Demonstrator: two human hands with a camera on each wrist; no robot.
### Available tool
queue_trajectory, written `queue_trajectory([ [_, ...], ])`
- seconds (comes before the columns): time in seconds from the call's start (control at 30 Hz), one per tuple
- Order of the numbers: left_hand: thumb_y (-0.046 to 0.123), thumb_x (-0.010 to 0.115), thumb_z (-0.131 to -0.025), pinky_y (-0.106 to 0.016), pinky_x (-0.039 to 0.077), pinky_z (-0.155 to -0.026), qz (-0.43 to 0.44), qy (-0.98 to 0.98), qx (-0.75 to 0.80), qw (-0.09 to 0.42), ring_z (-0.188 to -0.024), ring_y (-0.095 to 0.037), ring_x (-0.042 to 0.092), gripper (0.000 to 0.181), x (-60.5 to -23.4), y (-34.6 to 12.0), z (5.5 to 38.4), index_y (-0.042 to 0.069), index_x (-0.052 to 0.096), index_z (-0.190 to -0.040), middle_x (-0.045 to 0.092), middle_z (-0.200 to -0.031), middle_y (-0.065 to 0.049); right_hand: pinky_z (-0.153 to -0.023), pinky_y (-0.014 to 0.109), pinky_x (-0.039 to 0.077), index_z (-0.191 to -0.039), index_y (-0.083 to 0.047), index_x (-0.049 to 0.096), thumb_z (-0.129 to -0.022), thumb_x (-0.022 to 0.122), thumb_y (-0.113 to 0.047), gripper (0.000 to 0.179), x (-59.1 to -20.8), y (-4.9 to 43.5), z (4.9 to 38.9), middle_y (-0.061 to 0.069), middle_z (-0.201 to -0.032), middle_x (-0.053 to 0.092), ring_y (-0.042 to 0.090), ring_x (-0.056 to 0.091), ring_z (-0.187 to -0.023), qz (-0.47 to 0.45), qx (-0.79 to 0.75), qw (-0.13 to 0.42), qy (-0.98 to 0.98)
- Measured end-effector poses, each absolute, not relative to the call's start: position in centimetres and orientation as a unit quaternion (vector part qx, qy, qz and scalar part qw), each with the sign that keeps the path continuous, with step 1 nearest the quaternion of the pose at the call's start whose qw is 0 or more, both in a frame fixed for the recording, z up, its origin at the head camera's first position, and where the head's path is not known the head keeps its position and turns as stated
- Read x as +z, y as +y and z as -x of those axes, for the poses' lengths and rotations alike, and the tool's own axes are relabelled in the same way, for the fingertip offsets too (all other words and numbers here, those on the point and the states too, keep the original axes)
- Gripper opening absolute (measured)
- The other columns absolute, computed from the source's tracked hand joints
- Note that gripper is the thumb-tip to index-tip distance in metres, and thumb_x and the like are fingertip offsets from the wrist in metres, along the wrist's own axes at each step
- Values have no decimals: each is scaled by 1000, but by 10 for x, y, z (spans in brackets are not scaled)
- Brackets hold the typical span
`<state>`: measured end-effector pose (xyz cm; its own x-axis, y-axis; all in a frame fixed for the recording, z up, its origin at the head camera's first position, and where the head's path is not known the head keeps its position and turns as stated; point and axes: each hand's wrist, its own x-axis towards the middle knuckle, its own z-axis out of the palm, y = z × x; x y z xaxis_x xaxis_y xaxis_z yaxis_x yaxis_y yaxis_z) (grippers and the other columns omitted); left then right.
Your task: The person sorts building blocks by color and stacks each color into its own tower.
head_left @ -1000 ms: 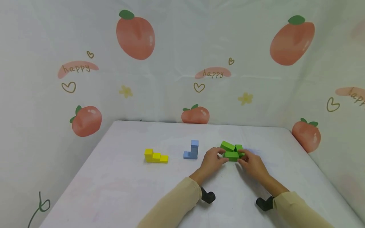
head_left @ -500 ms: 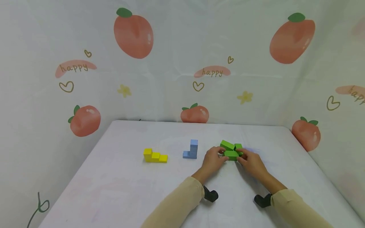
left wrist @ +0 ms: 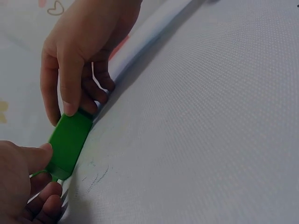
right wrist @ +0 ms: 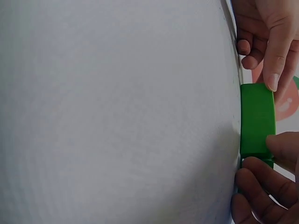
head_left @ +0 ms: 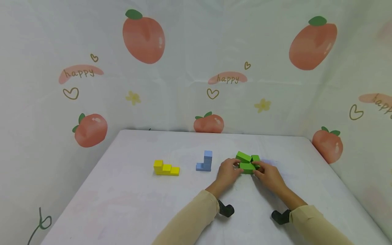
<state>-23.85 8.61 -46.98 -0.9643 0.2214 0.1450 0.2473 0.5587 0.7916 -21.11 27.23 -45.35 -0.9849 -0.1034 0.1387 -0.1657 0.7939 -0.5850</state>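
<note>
A rectangular green block (head_left: 246, 168) lies on the table at the right of centre in the head view. My left hand (head_left: 228, 173) holds its left end, thumb in front and fingertips at the back corner. At the opposite end my right hand (head_left: 268, 174) grips it, thumb on the near face. Close behind are a slanted green block (head_left: 243, 157) and a smaller green block (head_left: 255, 158), partly covered by the right fingers. Both wrist views show the front green block (left wrist: 70, 143) between the two hands, with the right thumb (left wrist: 70, 100) on one end.
To the left stand a blue L-shaped stack of blocks (head_left: 208, 161) and a yellow stepped stack (head_left: 166, 168). The white table (head_left: 128, 207) ends at a back edge before a fruit-printed curtain (head_left: 180, 102). Black wrist mounts (head_left: 226, 208) hang near both sleeves.
The front green block has shifted and turned slightly, its right end a touch nearer, with both hands staying on it. The blue and yellow stacks stay put; the head view drifts a little.
</note>
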Motion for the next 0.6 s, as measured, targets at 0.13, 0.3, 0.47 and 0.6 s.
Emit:
queue_trajectory([
  [0.13,17,77,-84,-28,47,-84,130,-882,-453,15,-94,-11,59,32,-470,85,237,13,69,-115,64,-96,5,-51,29,40,-126,0,61,-89,66,-5,38,-453,270,210,3,-74,57,16,49,-61,-71,312,51,-946],
  [0.3,16,77,-84,-28,47,-83,123,-878,-462,11,-93,-11,59,30,-470,80,235,13,70,-112,64,-96,5,-50,27,40,-125,1,61,-88,67,-4,38,-455,269,208,1,-72,57,15,49,-60,-87,319,54,-942],
  [0.47,16,76,-84,-27,47,-77,126,-870,-477,4,-83,-8,58,29,-470,73,233,12,70,-113,65,-98,3,-51,27,41,-125,0,61,-88,68,-5,38,-456,265,207,1,-73,58,15,49,-60,-88,324,51,-941],
  [0.6,16,76,-84,-26,47,-75,129,-867,-481,4,-81,-7,56,29,-472,67,232,12,71,-112,65,-98,4,-51,28,41,-123,0,62,-88,68,-6,37,-455,260,205,1,-74,60,14,50,-61,-92,331,48,-938],
])
